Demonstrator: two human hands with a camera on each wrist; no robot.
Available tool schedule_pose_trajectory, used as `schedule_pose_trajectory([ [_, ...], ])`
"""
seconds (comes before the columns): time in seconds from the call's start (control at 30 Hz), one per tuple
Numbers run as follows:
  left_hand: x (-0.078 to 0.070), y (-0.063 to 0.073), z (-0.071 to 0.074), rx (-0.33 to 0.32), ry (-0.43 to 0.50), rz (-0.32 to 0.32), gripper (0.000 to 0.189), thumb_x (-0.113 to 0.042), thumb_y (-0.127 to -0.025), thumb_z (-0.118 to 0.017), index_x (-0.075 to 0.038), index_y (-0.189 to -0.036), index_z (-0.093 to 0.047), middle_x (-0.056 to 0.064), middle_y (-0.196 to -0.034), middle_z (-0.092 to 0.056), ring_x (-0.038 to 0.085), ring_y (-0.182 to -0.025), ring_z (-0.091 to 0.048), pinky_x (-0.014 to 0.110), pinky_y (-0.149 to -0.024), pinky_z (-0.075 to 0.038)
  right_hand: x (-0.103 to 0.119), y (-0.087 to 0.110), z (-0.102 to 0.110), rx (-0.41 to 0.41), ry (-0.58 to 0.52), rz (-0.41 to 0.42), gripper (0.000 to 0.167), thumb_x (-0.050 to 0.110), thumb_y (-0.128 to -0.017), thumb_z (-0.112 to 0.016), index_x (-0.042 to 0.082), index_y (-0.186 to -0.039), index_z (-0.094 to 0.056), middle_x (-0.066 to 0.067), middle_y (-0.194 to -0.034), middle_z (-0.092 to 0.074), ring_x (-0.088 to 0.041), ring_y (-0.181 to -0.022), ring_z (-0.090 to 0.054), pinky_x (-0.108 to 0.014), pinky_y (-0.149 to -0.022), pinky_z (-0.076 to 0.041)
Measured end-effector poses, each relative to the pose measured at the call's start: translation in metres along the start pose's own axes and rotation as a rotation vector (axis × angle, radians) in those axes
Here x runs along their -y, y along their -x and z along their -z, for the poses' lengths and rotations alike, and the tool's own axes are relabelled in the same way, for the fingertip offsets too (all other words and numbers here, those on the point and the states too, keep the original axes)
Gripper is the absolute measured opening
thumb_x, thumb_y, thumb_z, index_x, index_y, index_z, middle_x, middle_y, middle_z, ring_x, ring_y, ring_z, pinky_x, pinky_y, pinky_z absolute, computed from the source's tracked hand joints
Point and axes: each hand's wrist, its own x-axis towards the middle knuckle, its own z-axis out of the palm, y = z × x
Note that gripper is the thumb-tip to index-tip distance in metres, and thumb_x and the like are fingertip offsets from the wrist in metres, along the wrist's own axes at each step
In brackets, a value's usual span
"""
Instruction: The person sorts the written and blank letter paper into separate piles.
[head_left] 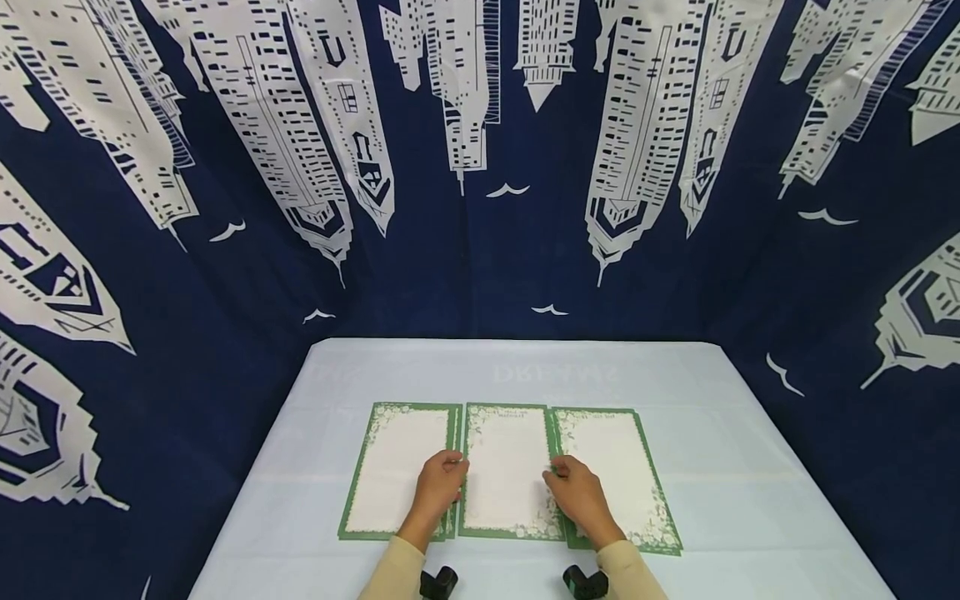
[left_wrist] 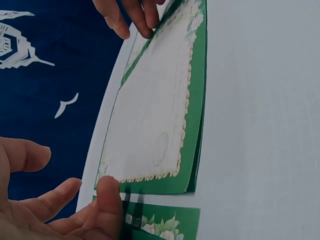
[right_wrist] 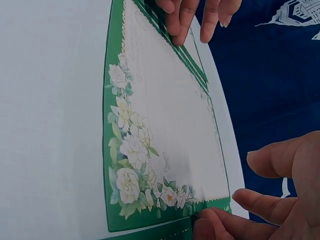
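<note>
Three green-bordered sheets with floral print lie side by side on the table: a left sheet (head_left: 408, 475), a middle sheet (head_left: 506, 475) and a right sheet (head_left: 622, 475). My left hand (head_left: 437, 487) is at the seam between the left and middle sheets. In the left wrist view, its fingertips (left_wrist: 108, 187) rest at the middle sheet's edge, thumb apart. My right hand (head_left: 583, 496) is at the opposite seam. Its lower fingers (right_wrist: 215, 222) touch the green border there, with the thumb held away. Green edges of further sheets show beneath the outer ones.
A white cloth covers the table (head_left: 750, 500), which spreads beyond the sheets on all sides. Dark blue fabric (head_left: 465, 283) printed with white buildings and birds hangs around the back and sides. Small black devices (head_left: 438, 583) sit by both wrists.
</note>
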Motion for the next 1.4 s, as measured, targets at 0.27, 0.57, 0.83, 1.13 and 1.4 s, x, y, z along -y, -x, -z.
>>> schedule_pose_trajectory([
  [0.27, -0.001, -0.001, -0.004, -0.033, -0.087, -0.029, 0.033, -0.018, -0.099, -0.062, 0.005, -0.122, -0.065, 0.013, -0.101, -0.070, 0.024, -0.084, -0.066, 0.038, -0.070, -0.054, 0.000, 0.001, -0.001, 0.001, 0.001, 0.008, 0.037, 0.019, -0.100, -0.062, -0.008, -0.125, -0.062, -0.023, -0.117, -0.066, -0.040, -0.109, -0.064, -0.052, -0.087, -0.053],
  [0.57, -0.003, 0.000, -0.004, -0.016, -0.007, 0.001, 0.034, -0.013, -0.099, -0.061, 0.009, -0.125, -0.062, 0.016, -0.102, -0.070, 0.027, -0.074, -0.067, 0.034, -0.062, -0.056, 0.000, 0.000, -0.002, -0.007, -0.001, -0.001, 0.036, 0.018, -0.100, -0.063, -0.008, -0.126, -0.062, -0.022, -0.117, -0.067, -0.039, -0.108, -0.064, -0.051, -0.087, -0.054],
  [0.83, 0.003, -0.003, -0.001, -0.005, 0.079, 0.036, 0.039, -0.014, -0.100, -0.060, 0.009, -0.132, -0.057, 0.016, -0.104, -0.066, 0.024, -0.082, -0.065, 0.036, -0.066, -0.058, -0.001, 0.000, -0.003, -0.073, -0.042, 0.021, 0.030, 0.013, -0.098, -0.065, -0.007, -0.120, -0.065, -0.019, -0.112, -0.068, -0.036, -0.102, -0.066, -0.047, -0.081, -0.056],
  [1.13, 0.007, -0.004, 0.000, -0.011, 0.011, -0.009, 0.035, -0.006, -0.096, -0.064, 0.010, -0.128, -0.061, 0.008, -0.089, -0.069, 0.014, -0.067, -0.058, 0.030, -0.058, -0.051, -0.012, -0.010, -0.004, -0.076, -0.166, -0.044, 0.031, 0.009, -0.093, -0.069, -0.005, -0.120, -0.067, -0.008, -0.092, -0.070, -0.020, -0.077, -0.064, -0.037, -0.065, -0.051],
  [1.4, 0.000, -0.004, -0.006, 0.006, 0.036, -0.086, 0.029, -0.003, -0.094, -0.064, 0.006, -0.122, -0.067, 0.005, -0.081, -0.068, 0.012, -0.057, -0.052, 0.028, -0.053, -0.045, -0.014, -0.004, 0.010, -0.094, -0.231, -0.071, 0.027, 0.011, -0.097, -0.066, -0.003, -0.120, -0.069, -0.007, -0.096, -0.068, -0.019, -0.080, -0.061, -0.034, -0.068, -0.049],
])
